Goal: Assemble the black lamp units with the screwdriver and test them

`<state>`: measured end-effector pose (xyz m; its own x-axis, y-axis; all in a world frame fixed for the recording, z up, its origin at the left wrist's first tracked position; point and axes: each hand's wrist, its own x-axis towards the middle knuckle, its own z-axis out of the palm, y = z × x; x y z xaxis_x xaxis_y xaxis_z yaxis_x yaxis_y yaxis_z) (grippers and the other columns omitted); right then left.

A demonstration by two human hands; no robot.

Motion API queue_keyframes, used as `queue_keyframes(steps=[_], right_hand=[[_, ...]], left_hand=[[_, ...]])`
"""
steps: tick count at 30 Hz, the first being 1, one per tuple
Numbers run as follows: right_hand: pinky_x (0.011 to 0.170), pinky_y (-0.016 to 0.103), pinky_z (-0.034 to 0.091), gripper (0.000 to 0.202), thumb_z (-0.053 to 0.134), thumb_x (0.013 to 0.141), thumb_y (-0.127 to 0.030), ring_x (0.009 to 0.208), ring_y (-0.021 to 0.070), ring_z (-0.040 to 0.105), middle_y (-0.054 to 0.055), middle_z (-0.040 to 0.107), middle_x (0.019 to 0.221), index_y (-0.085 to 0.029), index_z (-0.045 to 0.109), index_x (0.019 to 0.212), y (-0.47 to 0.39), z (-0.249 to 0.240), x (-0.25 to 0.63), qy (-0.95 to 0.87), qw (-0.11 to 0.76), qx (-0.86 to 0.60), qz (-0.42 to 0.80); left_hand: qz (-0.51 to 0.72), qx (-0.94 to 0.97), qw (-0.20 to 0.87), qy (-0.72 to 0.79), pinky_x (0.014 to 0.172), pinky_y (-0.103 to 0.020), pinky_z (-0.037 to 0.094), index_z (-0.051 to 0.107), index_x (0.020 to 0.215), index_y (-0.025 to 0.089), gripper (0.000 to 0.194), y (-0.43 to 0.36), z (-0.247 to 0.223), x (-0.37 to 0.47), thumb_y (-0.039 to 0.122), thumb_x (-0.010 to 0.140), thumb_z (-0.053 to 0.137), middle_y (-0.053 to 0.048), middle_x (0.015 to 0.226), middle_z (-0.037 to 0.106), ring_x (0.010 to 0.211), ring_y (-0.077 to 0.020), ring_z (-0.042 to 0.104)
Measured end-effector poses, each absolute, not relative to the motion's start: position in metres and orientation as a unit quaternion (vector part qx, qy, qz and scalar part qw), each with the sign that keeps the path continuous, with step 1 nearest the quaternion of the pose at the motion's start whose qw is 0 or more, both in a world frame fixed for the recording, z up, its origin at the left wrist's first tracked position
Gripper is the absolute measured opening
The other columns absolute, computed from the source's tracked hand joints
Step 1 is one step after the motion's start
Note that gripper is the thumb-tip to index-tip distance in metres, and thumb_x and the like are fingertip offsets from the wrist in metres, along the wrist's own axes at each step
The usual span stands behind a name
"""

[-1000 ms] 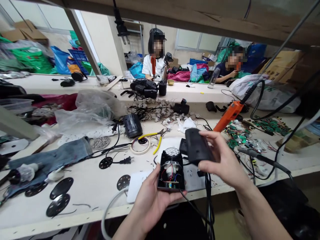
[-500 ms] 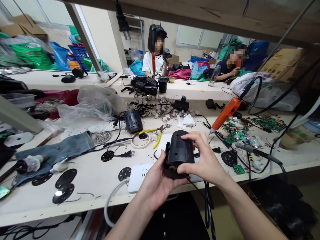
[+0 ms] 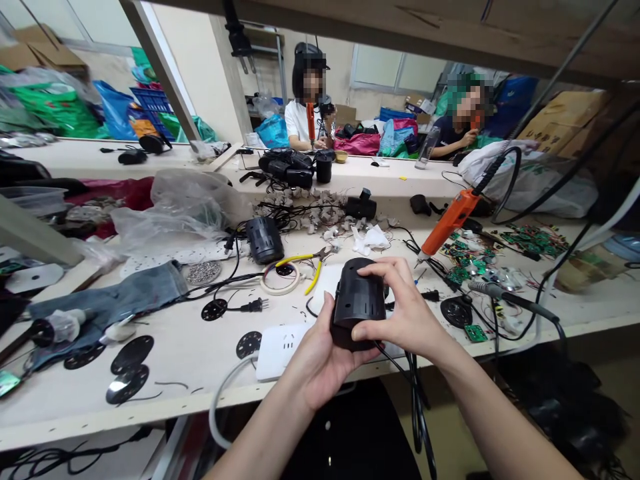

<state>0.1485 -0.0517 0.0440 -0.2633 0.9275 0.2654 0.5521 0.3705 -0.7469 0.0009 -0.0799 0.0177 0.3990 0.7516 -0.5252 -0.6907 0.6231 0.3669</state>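
Above the front edge of the white bench (image 3: 190,353), a black case (image 3: 357,300) is held up. Its bottom is cupped by the left hand (image 3: 327,367), and its top and right side are pinched by the thumb and fingers of the right hand (image 3: 410,313). To the left, a white socket block (image 3: 270,353) is seen. Farther back, yellow pliers (image 3: 314,277) are laid by a tape ring (image 3: 278,291).

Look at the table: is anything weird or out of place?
Maybe the green circuit board near the table's front edge at right: it lies apart from the heap of boards farther back. The held black casing shows no obvious damage.
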Motion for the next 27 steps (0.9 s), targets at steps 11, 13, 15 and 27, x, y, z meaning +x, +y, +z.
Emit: queue_keyframes(steps=[11,13,15,27], right_hand=[[0.103,0.046,0.04,0.07,0.087,0.051,-0.046,0.119,0.0273,0.045,0.005,0.039,0.118,-0.029,0.056,0.112,-0.0532,0.0393,0.1474,-0.747,0.358,-0.497,0.259],[0.103,0.046,0.04,0.069,0.085,0.053,-0.047,0.118,0.0276,0.045,0.005,0.039,0.117,-0.029,0.056,0.112,-0.0531,0.0386,0.1479,-0.745,0.357,-0.5,0.26],[0.102,0.047,0.041,0.069,0.084,0.053,-0.049,0.117,0.028,0.046,0.005,0.039,0.116,-0.029,0.056,0.112,-0.0528,0.0375,0.1486,-0.743,0.357,-0.503,0.259],[0.1,0.046,0.042,0.068,0.08,0.055,-0.057,0.113,0.0273,0.048,0.005,0.042,0.116,-0.028,0.056,0.112,-0.052,0.0357,0.1516,-0.738,0.348,-0.494,0.3]], left_hand=[[0.436,0.041,0.828,0.349,0.068,-0.036,0.054,0.063,0.11,0.012,0.055,-0.0778,0.0168,0.0046,0.057,0.093,0.036,-0.013,0.095,0.07,0.071,-0.0203,0.064],[0.44,0.045,0.826,0.35,0.067,-0.035,0.054,0.062,0.111,0.012,0.056,-0.0788,0.0166,0.0052,0.058,0.092,0.036,-0.013,0.094,0.07,0.07,-0.0197,0.063],[0.446,0.051,0.824,0.346,0.066,-0.035,0.053,0.062,0.112,0.012,0.056,-0.0797,0.0158,0.0056,0.058,0.092,0.036,-0.013,0.093,0.069,0.069,-0.0193,0.063],[0.46,0.077,0.824,0.321,0.065,-0.034,0.051,0.06,0.114,0.014,0.055,-0.0817,0.0154,0.0069,0.058,0.092,0.037,-0.014,0.096,0.068,0.072,-0.0197,0.062]])
